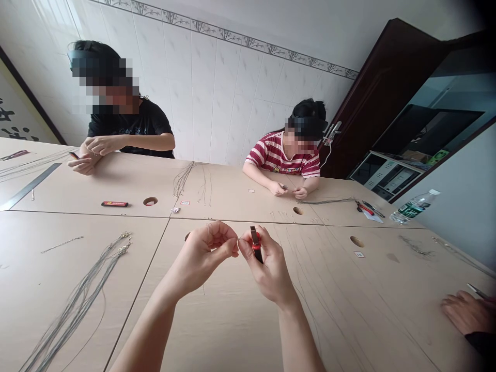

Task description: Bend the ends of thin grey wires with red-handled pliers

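My left hand (pixel 211 248) is closed in a pinch, thumb against the fingers, on a thin cord, most of which the fingers hide. A faint strand end shows beneath that hand. My right hand (pixel 267 266) is wrapped round a black and red lighter (pixel 256 250) with its metal top upward. The right thumb and fingertip also pinch close to the left fingertips, nearly touching them; what sits between them is too small to make out. Both hands are above the table (pixel 217 330). On the left lies a bundle of grey cords (pixel 83 292) with small metal clasps at one end.
Across the table sit a person in black (pixel 132 124) and a person in a striped shirt (pixel 284 150), both handling small things. Another person's hand (pixel 467 310) rests at the right edge. A water bottle (pixel 414 207), red-handled pliers (pixel 365 208) and a metal ruler (pixel 33 186) lie around.
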`<action>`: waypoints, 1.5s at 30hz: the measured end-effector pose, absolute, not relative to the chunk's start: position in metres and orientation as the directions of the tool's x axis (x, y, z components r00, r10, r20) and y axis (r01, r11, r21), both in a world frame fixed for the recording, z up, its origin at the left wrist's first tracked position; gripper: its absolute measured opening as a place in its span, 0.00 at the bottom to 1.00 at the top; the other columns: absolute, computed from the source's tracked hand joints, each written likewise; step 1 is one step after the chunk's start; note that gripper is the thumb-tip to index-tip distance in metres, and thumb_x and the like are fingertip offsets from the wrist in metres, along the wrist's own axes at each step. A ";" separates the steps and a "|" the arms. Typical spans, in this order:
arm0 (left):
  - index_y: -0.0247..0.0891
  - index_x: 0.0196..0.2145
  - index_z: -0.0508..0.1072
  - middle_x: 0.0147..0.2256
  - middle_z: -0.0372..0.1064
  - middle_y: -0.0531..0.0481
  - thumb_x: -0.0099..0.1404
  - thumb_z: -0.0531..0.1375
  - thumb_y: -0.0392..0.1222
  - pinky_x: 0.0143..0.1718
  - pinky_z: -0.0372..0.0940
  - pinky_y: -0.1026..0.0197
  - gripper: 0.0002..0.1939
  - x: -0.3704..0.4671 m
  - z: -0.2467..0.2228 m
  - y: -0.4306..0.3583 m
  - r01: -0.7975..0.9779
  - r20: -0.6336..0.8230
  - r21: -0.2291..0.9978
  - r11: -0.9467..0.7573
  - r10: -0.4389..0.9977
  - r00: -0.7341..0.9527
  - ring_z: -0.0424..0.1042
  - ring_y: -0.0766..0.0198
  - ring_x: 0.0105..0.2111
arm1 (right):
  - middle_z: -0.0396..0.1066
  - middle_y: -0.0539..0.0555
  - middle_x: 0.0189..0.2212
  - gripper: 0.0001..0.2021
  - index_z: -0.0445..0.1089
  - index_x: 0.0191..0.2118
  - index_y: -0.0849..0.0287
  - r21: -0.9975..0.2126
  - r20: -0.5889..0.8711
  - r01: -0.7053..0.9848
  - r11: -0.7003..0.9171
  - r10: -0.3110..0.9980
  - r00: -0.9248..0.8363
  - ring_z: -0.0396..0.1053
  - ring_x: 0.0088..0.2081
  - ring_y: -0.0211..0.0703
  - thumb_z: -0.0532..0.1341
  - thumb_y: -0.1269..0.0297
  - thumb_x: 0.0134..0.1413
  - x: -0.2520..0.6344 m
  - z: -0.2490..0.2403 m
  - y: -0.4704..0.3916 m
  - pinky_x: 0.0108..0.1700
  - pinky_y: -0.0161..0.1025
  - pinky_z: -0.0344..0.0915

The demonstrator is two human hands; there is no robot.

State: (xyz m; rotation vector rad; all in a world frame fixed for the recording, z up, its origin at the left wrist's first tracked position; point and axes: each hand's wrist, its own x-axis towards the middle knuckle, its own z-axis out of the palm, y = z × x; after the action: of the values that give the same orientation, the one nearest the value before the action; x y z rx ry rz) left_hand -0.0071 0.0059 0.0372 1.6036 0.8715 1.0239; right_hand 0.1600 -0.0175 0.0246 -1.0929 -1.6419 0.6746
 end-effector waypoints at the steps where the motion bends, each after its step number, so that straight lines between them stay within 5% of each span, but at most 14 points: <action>1: 0.37 0.32 0.72 0.30 0.71 0.51 0.67 0.59 0.41 0.37 0.68 0.59 0.07 -0.007 0.037 0.006 0.048 0.206 0.969 -0.241 0.901 0.381 0.72 0.64 0.32 | 0.63 0.49 0.29 0.09 0.61 0.33 0.54 -0.840 0.435 0.325 0.434 0.897 -0.075 0.61 0.33 0.41 0.56 0.61 0.65 0.160 0.025 -0.018 0.37 0.37 0.60; 33: 0.37 0.32 0.73 0.31 0.73 0.49 0.66 0.60 0.43 0.40 0.71 0.58 0.08 -0.007 0.037 0.005 0.041 0.229 0.964 -0.263 0.897 0.377 0.74 0.62 0.34 | 0.64 0.50 0.29 0.08 0.62 0.33 0.55 -0.872 0.412 0.261 0.414 0.909 -0.066 0.63 0.31 0.40 0.56 0.60 0.65 0.159 0.025 -0.021 0.33 0.37 0.62; 39: 0.38 0.38 0.76 0.38 0.77 0.46 0.66 0.62 0.48 0.44 0.71 0.57 0.11 -0.011 0.044 0.006 0.041 0.214 0.969 -0.243 0.912 0.349 0.76 0.58 0.40 | 0.62 0.49 0.29 0.08 0.62 0.33 0.55 -0.861 0.421 0.296 0.414 0.906 -0.042 0.61 0.31 0.40 0.56 0.60 0.65 0.162 0.024 -0.020 0.35 0.37 0.60; 45: 0.40 0.37 0.78 0.42 0.78 0.48 0.67 0.62 0.47 0.50 0.70 0.58 0.09 -0.039 0.052 0.010 -0.309 0.247 0.934 -0.179 0.949 0.196 0.75 0.57 0.47 | 0.59 0.48 0.29 0.09 0.61 0.33 0.55 -0.853 0.425 0.329 0.405 0.905 -0.011 0.59 0.31 0.39 0.56 0.60 0.65 0.167 0.021 -0.017 0.35 0.37 0.58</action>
State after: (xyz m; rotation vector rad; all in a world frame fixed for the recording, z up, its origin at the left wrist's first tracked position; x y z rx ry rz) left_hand -0.0387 0.0095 0.0524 1.2431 0.7125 1.3110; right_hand 0.1669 -0.0171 0.0209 -1.1276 -1.5694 0.6602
